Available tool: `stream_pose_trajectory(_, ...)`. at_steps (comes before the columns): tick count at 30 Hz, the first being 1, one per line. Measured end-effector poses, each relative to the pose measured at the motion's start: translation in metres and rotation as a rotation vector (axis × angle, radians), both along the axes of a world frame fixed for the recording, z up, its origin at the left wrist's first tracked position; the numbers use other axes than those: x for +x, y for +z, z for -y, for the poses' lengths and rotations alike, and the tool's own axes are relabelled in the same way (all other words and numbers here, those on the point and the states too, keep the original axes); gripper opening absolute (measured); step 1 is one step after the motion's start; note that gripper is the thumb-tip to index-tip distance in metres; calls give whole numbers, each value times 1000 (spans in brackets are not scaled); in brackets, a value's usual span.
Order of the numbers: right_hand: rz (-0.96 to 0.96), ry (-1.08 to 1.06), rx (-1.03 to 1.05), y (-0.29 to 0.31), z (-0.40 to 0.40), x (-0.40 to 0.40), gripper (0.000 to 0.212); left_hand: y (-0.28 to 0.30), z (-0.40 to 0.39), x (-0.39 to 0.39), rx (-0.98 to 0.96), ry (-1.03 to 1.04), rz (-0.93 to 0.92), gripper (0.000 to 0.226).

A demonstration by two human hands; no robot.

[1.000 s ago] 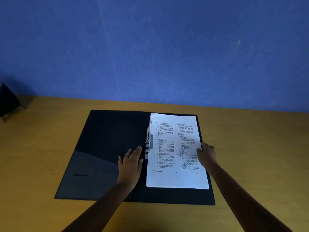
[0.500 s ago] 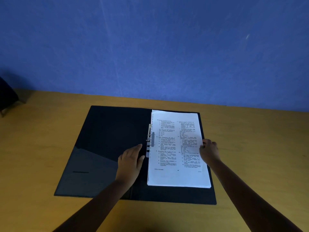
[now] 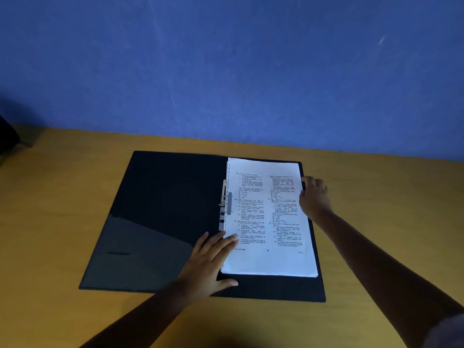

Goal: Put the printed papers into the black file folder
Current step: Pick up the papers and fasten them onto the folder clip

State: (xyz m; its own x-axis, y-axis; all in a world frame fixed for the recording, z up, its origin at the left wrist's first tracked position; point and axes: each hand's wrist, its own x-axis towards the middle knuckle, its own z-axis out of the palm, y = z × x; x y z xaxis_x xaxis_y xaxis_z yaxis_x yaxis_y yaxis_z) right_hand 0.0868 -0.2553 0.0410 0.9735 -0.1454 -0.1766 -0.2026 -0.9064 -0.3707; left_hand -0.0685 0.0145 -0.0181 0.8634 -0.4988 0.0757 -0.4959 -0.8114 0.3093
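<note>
— Papers first: where do they sit?

— Printed papers [image 3: 270, 222] lie as a squared stack on the right half of the black file folder [image 3: 160, 217], which is spread open flat on the worktop [image 3: 50, 222], its far edge near the worktop's back edge by the wall. The stack's left edge runs along the spine, right against the metal fastener [image 3: 223, 204].

— Why is the left hand down there?

— Left hand [image 3: 211, 262] lies open and flat at the stack's near left corner, fingertips on the paper, palm on the folder, thumb spread towards the folder's near edge. Grips nothing. My guess is it pins the sheets so that they do not slide off the fastener side.

— And the right?

— Right hand [image 3: 313, 197] is at the stack's right edge, towards the far corner, fingers curled against the paper's side. Whether it pinches any sheets or only nudges them I cannot tell. Placed so, it looks meant to push the stack leftwards and square it against the spine.

— So the job is nearly over?

— I judge so. Sheets are inside the folder's outline, with a strip of black showing at the near and right edges. Whether the fastener passes through them is too small to see. What seems left is securing them and closing the left cover over
</note>
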Motion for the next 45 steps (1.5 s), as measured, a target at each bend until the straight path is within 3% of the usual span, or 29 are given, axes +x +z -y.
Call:
stream_pose_trajectory(7,-79,82,-100,1,3,53,63,-9,1,0,-22,37,25,80)
stream_pose_trajectory(12,-151,120,-216,-4,-1,85,64,-12,1,1,-29,57,19,80)
stream_pose_trajectory(26,-62,136,-275,-13,-1,82,63,-4,1,2,32,83,-80,75)
stream_pose_trajectory(32,-24,40,-120,-3,1,75,67,-1,2,4,27,93,-116,82)
stream_pose_trajectory(37,15,-47,76,-1,11,44,46,3,1,5,32,91,-157,95)
stream_pose_trajectory(45,-127,-69,42,-14,20,-9,35,7,1,4,87,124,-200,102)
